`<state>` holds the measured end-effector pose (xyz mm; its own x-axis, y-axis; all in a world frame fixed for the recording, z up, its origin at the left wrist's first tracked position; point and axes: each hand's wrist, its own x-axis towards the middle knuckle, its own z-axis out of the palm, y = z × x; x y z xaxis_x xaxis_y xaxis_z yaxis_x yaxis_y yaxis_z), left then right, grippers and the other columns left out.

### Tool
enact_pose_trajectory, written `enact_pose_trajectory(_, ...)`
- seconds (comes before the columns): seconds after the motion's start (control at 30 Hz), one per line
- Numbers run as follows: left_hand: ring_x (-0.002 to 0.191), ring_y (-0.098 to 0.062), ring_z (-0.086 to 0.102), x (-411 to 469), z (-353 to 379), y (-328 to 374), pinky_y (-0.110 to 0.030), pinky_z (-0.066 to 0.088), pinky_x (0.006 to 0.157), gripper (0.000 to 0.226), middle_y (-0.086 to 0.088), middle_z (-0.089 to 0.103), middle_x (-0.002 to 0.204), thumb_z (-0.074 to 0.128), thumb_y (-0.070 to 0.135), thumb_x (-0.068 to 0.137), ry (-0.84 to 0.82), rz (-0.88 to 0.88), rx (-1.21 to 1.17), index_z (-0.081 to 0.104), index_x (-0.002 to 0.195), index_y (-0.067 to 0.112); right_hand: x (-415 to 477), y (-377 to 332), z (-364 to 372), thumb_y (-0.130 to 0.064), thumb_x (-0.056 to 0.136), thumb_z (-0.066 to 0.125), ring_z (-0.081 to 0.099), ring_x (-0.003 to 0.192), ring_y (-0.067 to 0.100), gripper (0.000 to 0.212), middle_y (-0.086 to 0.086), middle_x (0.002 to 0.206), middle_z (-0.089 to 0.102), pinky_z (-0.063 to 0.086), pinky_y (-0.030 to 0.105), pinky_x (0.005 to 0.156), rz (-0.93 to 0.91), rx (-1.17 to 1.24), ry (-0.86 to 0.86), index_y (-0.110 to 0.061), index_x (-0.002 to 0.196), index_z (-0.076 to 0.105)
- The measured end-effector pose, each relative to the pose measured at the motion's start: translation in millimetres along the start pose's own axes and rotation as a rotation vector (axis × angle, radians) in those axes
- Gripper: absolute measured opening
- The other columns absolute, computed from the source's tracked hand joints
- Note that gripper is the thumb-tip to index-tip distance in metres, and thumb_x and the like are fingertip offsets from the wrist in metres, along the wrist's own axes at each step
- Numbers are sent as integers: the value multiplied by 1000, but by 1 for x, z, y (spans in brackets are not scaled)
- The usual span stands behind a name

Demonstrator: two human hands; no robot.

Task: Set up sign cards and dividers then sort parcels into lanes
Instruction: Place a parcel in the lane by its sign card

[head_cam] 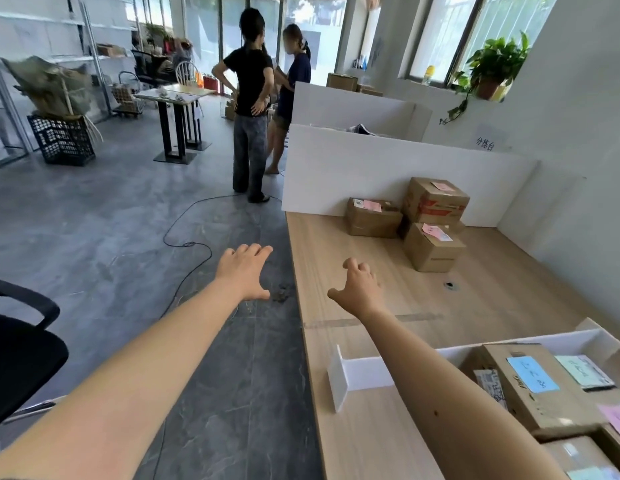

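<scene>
My left hand (245, 271) reaches forward over the floor, just left of the wooden table (353, 258), fingers relaxed and empty. My right hand (359, 287) hovers over the table's front part, fingers loosely curled, holding nothing. Three cardboard parcels with pink labels (431, 247) (372, 217) (435, 200) stand grouped in the lane against a tall white divider (336, 171). A low white divider (367, 372) stands near me. Behind it lies a parcel with a blue label (530, 386). A sign card (485, 143) hangs on the wall.
Two people stand on the grey floor (111, 220) beyond the table's far left corner. A black cable (187, 244) snakes across the floor. A black office chair (21, 348) is at my left. A potted plant (492, 69) sits on the windowsill. More parcels lie at the lower right.
</scene>
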<state>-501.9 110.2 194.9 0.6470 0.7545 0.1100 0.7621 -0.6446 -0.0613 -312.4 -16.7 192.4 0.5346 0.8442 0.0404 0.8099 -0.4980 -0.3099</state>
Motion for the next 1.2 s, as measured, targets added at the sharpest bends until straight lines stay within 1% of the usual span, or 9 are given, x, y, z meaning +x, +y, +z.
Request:
enact_pose_trajectory(0.13,136,-21,31,15,16,-2,-37,30,107,99,0,30,150,66,57,72,-12,-11,-12,15,149,23,23,3,16,-38,84,64,45,122,30,63,10,135,44,41,44,101,-8,5,-29,-16,136,36)
enact_pose_trajectory(0.47,135,-22,32,57,33,-20,-39,31,107,98,-1,30,149,67,58,71,-26,-8,-55,16,148,24,60,4,46,-38,83,63,42,126,32,68,12,139,42,38,47,104,41,-3,-73,-16,139,33)
enact_pose_trajectory(0.57,134,-22,33,71,40,-29,-39,31,107,98,-1,30,149,66,59,72,-35,-1,-58,16,148,24,73,0,52,-37,83,63,43,124,31,66,11,136,43,39,45,101,45,-10,-76,-16,138,33)
enact_pose_trajectory(0.67,134,-22,34,89,47,-41,-40,31,107,99,-1,30,149,66,60,71,-58,1,-55,16,148,24,91,-6,56,-37,84,62,43,124,31,65,10,137,43,39,45,101,46,-9,-70,-16,138,33)
enact_pose_trajectory(0.87,134,-21,33,145,54,-79,-39,32,106,99,0,29,149,66,59,71,-47,1,-67,15,149,24,147,-26,58,-36,84,61,44,122,29,59,9,133,44,39,43,98,61,-4,-50,-15,133,37)
enact_pose_trajectory(1.0,136,-20,30,190,53,-107,-38,33,105,97,0,27,150,65,58,72,-21,25,-62,16,149,23,189,-42,59,-35,84,61,44,122,29,60,10,133,43,40,42,98,81,19,-32,-15,134,36)
enact_pose_trajectory(1.13,137,-20,28,239,51,-138,-37,33,105,96,0,25,151,64,57,73,-1,62,-57,15,149,24,232,-65,67,-32,83,64,51,110,29,58,11,130,42,47,43,94,120,159,-7,-14,132,39)
enact_pose_trajectory(1.2,137,-20,28,261,50,-153,-37,33,105,95,1,23,152,63,57,74,-4,83,-38,15,149,24,253,-75,72,-31,83,64,52,108,29,57,11,128,42,47,40,92,122,177,8,-13,132,40)
